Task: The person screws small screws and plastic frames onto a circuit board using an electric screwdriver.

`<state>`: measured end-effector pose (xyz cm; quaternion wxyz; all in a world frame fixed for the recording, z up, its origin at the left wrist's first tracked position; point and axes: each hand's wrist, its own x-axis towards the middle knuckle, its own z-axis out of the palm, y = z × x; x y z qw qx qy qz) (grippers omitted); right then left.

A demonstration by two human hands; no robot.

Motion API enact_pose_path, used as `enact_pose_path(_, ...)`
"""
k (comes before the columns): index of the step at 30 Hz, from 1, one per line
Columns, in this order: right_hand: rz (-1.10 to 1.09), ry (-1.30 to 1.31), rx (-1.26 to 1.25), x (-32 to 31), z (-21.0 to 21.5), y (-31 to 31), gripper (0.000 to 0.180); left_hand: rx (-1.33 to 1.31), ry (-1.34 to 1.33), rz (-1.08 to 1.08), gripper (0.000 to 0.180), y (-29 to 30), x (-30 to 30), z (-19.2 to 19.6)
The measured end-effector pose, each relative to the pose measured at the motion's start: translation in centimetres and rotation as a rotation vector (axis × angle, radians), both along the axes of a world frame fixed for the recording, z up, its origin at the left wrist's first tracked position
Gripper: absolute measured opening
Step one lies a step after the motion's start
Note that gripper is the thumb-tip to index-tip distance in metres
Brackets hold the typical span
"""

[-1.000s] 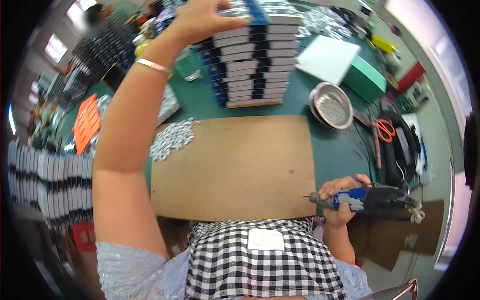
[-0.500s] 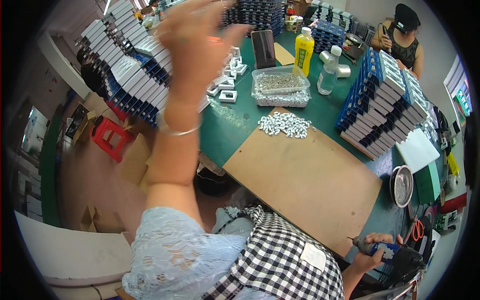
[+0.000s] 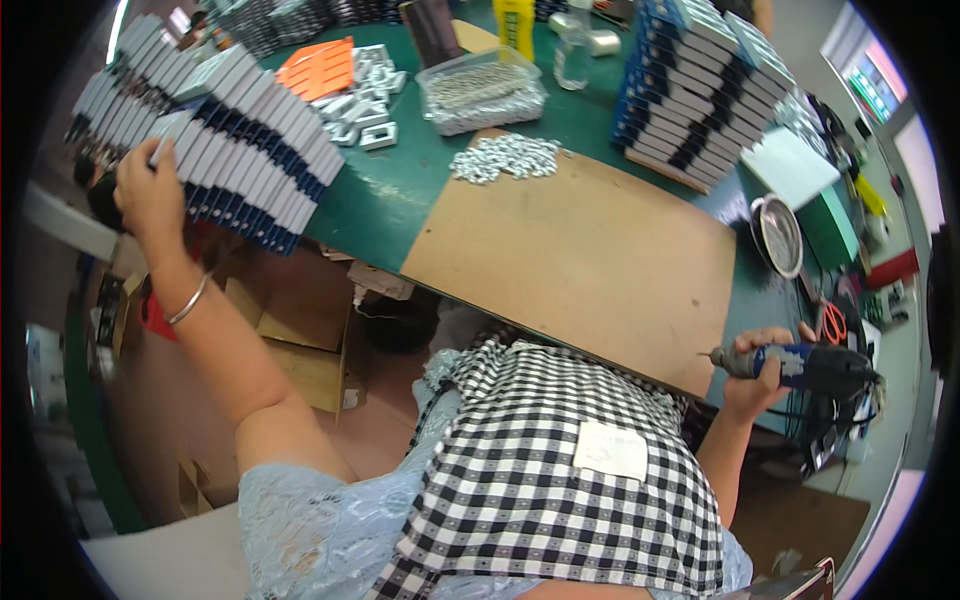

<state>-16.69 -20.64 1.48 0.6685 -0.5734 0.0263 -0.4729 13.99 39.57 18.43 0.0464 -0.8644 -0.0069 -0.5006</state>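
Note:
My left hand [image 3: 152, 195] is at the left end of a tall stack of white-and-blue pieces [image 3: 250, 140], fingers curled round the end of one white piece [image 3: 172, 128]. Part of the grip is hidden behind the hand. A blue-and-grey electric rotary tool [image 3: 800, 366] lies in my right hand [image 3: 757, 385], its thin bit pointing left over the near right corner of a brown board [image 3: 580, 260]. Small silvery metal parts [image 3: 505, 158] are heaped at the board's far edge. Behind them, a clear plastic tub [image 3: 480, 95] holds more small metal parts.
Another white-and-blue stack [image 3: 700, 95] stands at the right of the green table [image 3: 385, 205]. White frames [image 3: 375, 105] lie near an orange sheet [image 3: 318, 68]. A clear bottle [image 3: 573, 55], a metal bowl [image 3: 778, 237] and red-handled scissors [image 3: 831, 322] are also around. Cardboard boxes sit below at left.
My left hand has swung down and left from above the table to the left stack. The right hand still holds the rotary tool. The view has shifted, lowering the far bottles out of full sight.

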Motion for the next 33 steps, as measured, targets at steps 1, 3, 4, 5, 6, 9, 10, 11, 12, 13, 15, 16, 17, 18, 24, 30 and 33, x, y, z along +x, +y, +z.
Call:
enact_pose_path(1, -0.006, -0.012, -0.007, 0.0, 0.0, 0.1, 0.068, -0.106, 0.043, -0.019, 0.035, -0.4, 0.0, 0.1)
enact_pose_path(3, -0.052, -0.002, -0.012, -0.2, 0.3, 0.4, 0.067, -0.135, -0.003, -0.017, 0.034, -2.3, -0.7, 0.1)
enact_pose_path(4, -0.055, -0.007, -0.011, -0.2, 0.4, 0.4, 0.065, -0.133, -0.041, -0.068, 0.033, -1.8, -1.0, 0.0)
enact_pose_path(5, -0.064, -0.005, -0.014, -0.2, 0.5, 0.3, 0.065, -0.129, -0.080, -0.117, 0.033, -1.5, -1.3, 0.2)
enact_pose_path(6, -0.063, 0.013, -0.012, -0.1, 0.6, 0.2, 0.065, -0.121, -0.124, -0.120, 0.030, -1.3, -1.7, 0.3)
enact_pose_path(9, -0.067, 0.044, -0.024, 0.0, 0.6, 0.4, 0.066, -0.126, -0.202, -0.262, 0.024, -3.8, -4.6, 1.4)
enact_pose_path(10, -0.060, 0.054, -0.034, 0.1, 0.7, 0.4, 0.066, -0.131, -0.202, -0.264, 0.024, -5.2, -5.8, 1.8)
enact_pose_path(11, -0.065, 0.059, -0.039, 0.1, 0.8, 0.6, 0.066, -0.173, -0.208, -0.346, 0.022, -6.7, -7.0, 1.9)
enact_pose_path(12, -0.053, 0.082, -0.042, 0.1, 1.0, 0.8, 0.067, -0.213, -0.214, -0.428, 0.020, -8.2, -7.8, 2.0)
enact_pose_path(13, -0.039, 0.104, -0.045, 0.2, 1.2, 0.9, 0.067, -0.217, -0.212, -0.428, 0.020, -9.6, -8.2, 1.7)
enact_pose_path(15, -0.026, 0.115, -0.047, 0.3, 1.3, 0.9, 0.067, -0.216, -0.177, -0.740, 0.016, -12.2, -8.9, 0.6)
enact_pose_path(16, -0.016, 0.123, -0.046, 0.3, 1.3, 0.9, 0.067, -0.216, -0.124, -0.783, 0.015, -14.3, -9.3, -0.2)
enact_pose_path(17, -0.025, 0.123, -0.044, 0.5, 1.3, 1.0, 0.067, -0.216, -0.069, -0.827, 0.015, -16.5, -9.5, -1.5)
enact_pose_path(18, -0.049, 0.117, -0.047, 0.3, 1.0, 1.0, 0.067, -0.221, 0.030, -0.944, 0.015, -18.8, -8.6, -3.5)
enact_pose_path(24, -0.065, 0.042, -0.050, 0.3, 1.0, 1.3, 0.067, -0.199, 0.361, -1.229, 0.022, -28.8, -11.7, -13.3)
enact_pose_path(30, -0.077, 0.007, -0.020, 0.2, 1.0, 1.1, 0.066, -0.186, 0.680, -1.422, 0.026, -31.4, -16.1, -18.4)
enact_pose_path(33, -0.071, 0.004, 0.010, 0.1, 1.0, 0.9, 0.065, -0.018, 0.793, -1.599, 0.024, -31.4, -15.9, -18.2)
